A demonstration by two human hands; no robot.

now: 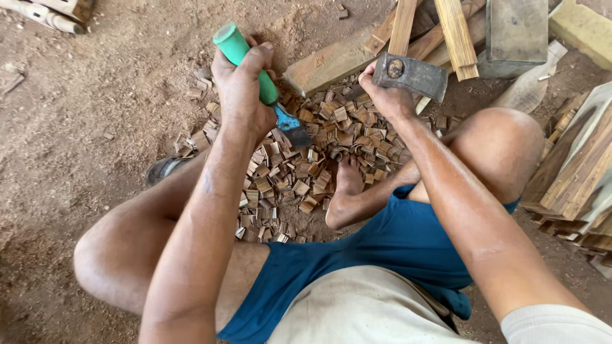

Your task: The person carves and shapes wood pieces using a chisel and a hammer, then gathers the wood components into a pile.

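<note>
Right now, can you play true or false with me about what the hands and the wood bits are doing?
1. The left hand grips a chisel with a green handle. True.
2. The right hand is empty. False: it holds a hammer with a wooden handle.
3. Small wood chips lie piled on the dirt ground. True.
4. The person wears red shorts. False: the shorts are blue.
5. The chisel's blade is blue near the tip. True.
</note>
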